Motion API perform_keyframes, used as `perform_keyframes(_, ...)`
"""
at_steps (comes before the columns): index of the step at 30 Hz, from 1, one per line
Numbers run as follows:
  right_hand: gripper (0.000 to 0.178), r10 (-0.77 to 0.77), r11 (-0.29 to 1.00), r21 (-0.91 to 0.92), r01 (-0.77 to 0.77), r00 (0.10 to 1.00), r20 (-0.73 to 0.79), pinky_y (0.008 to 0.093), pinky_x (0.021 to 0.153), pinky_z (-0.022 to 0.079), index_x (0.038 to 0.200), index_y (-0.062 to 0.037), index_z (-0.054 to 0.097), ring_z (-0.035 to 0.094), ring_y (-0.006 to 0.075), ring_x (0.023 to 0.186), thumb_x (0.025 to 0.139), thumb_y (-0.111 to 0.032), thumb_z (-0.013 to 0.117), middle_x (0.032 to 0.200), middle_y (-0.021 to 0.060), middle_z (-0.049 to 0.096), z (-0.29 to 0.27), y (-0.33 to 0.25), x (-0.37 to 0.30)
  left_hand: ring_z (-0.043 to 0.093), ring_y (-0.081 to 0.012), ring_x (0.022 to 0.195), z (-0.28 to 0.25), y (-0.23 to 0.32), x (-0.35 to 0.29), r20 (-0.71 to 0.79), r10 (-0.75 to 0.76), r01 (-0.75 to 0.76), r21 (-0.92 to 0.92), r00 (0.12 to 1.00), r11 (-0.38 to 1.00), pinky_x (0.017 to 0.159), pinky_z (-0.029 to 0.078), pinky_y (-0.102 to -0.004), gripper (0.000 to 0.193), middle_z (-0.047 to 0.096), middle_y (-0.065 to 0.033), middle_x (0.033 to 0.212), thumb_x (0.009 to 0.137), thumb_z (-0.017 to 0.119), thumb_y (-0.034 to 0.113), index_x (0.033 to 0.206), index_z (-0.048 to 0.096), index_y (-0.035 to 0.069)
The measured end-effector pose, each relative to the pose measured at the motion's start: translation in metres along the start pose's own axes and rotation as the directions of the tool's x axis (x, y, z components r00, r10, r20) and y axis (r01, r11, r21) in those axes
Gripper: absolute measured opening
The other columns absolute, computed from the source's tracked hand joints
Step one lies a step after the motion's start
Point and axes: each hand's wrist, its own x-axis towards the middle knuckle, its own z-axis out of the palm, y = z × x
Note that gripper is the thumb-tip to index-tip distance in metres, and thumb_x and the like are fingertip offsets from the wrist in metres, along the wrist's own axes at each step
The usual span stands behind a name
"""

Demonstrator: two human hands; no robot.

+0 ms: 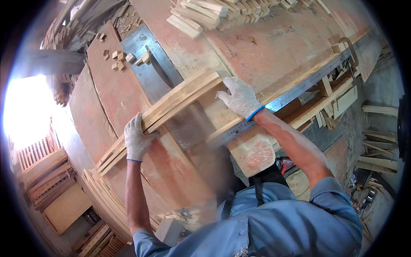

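Several long, pale wooden strips (184, 96) lie side by side, slanting across the reddish worktable (265, 60). My left hand (138, 139), in a whitish work glove, is closed over them toward their lower left, its thumb on the near side. At their upper right end is my gloved right hand (239, 98), with a blue band at the wrist. Its fingers are apart, close to the strip ends, and it grips nothing that I can see. Beyond the strips, a dark curved blade-like piece (159, 70) rises from a grey metal plate (141, 45) set in the table.
Small wood offcuts (117, 60) lie near the plate. Cut wooden pieces (201, 15) are piled at the far edge. A board with a metal ruler (295, 96) runs along the right, with a rusty clamp (352, 53) at its far end. More strips (105, 201) lean at lower left.
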Motion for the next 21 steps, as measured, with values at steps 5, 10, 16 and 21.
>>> perform_keyframes(5,0.039,0.016,1.000,0.026,-0.016,1.000,-0.016,0.0529,0.094,0.051,0.119,-0.0026,0.064,0.064,0.0444,0.110,0.093,-0.030,0.071,0.115,0.0244,0.067,0.000,0.004,0.002,0.053,-0.0418,0.137,-0.003,0.001,0.010,0.025,0.003,-0.004,0.018,1.000,1.000,0.116,0.044,-0.0508,0.106,0.059,-0.0195,0.148,0.065,0.098,0.029,0.155,0.048,0.003)
perform_keyframes(10,0.037,-0.041,0.998,0.037,0.044,0.996,-0.084,0.0514,0.083,0.052,0.110,-0.0039,0.062,0.066,0.0423,0.096,0.094,-0.034,0.074,0.103,0.0211,0.065,0.005,0.006,0.005,0.054,-0.0419,0.134,-0.003,-0.002,0.013,0.023,0.020,-0.020,-0.002,1.000,1.000,0.115,0.043,-0.0512,0.104,0.060,-0.0202,0.145,0.065,0.097,0.030,0.153,0.049,0.004)
perform_keyframes(16,0.053,-0.017,0.956,-0.292,0.014,1.000,-0.008,0.0510,0.093,0.053,0.124,-0.0048,0.063,0.064,0.0406,0.110,0.087,-0.038,0.080,0.116,0.0192,0.065,-0.015,-0.018,0.021,0.056,-0.0427,0.129,-0.007,-0.002,0.022,-0.020,0.052,-0.052,-0.007,0.998,0.999,0.112,0.045,-0.0512,0.093,0.063,-0.0207,0.137,0.066,0.094,0.028,0.147,0.053,0.004)
perform_keyframes(21,0.077,-0.565,0.729,-0.421,0.540,0.822,0.077,0.0475,0.106,0.049,0.138,-0.0034,0.060,0.058,0.0364,0.126,0.075,-0.040,0.088,0.132,0.0164,0.061,-0.017,-0.025,0.077,0.059,-0.0415,0.126,-0.009,-0.004,0.026,-0.040,0.062,-0.063,-0.013,0.997,0.998,0.110,0.045,-0.0511,0.087,0.065,-0.0202,0.132,0.069,0.092,0.028,0.144,0.054,0.005)
